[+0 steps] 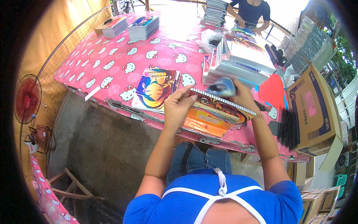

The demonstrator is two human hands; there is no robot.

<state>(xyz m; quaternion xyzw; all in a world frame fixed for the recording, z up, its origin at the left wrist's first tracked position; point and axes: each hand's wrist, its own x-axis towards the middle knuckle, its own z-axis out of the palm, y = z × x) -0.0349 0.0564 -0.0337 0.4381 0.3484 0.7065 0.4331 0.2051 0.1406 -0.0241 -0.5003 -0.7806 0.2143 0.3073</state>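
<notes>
Spiral notebook (209, 101) is at the centre of the frame, its cover carrying printed lettering; your left hand (180, 103) pinches its left end, and your right hand (244, 95) is curled around a blurred blue-and-white item (221, 88) above the coil. One carton (317, 127) at the right bears dark lettering and one pink label (311, 103). You have two notebook stacks (143, 29) at the upper left, one tall stack (213, 14) at the top centre and one cover pile (156, 89) just left of your left hand. Pink cloth shows on the counter (164, 59) between that pile and the upper-left stacks; the near edge runs beneath the orange packet (207, 123), above your knees.
</notes>
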